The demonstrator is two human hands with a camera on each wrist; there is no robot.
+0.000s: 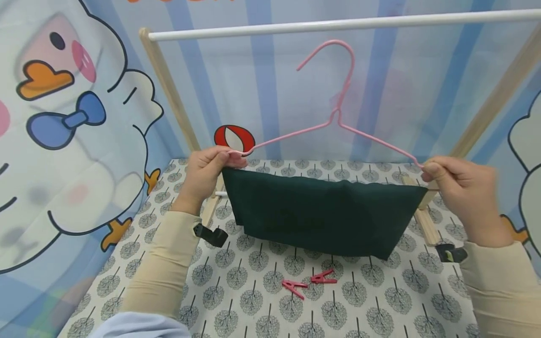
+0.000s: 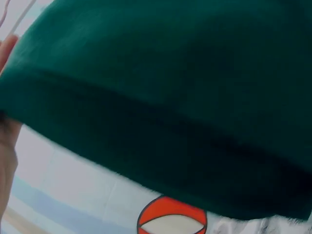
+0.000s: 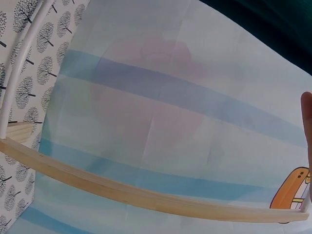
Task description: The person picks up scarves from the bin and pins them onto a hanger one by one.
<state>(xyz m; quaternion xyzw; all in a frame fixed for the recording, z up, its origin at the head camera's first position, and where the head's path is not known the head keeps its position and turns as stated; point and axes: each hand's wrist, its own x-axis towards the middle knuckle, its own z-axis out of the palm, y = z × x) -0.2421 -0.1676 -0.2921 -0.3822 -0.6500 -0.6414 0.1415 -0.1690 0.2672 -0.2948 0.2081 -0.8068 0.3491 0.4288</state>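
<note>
A pink wire hanger (image 1: 291, 134) is held up in front of the rack, its hook pointing up and left below the rail. Over its lower bar hangs a folded dark green cloth (image 1: 325, 216), which fills most of the left wrist view as green fabric (image 2: 161, 97). My left hand (image 1: 207, 171) pinches the hanger's left corner, beside the cloth's upper edge. At the opposite corner my right hand (image 1: 460, 188) grips the hanger with curled fingers. Only slivers of each hand show in the wrist views.
A rack with a white rail (image 1: 338, 23) and wooden posts (image 1: 171, 89) stands behind the hanger. Two pink clothespins, the left clothespin (image 1: 294, 287) and the right clothespin (image 1: 324, 276), lie on the tree-print tablecloth (image 1: 253, 300). A cartoon-printed backdrop (image 1: 127, 188) surrounds the table.
</note>
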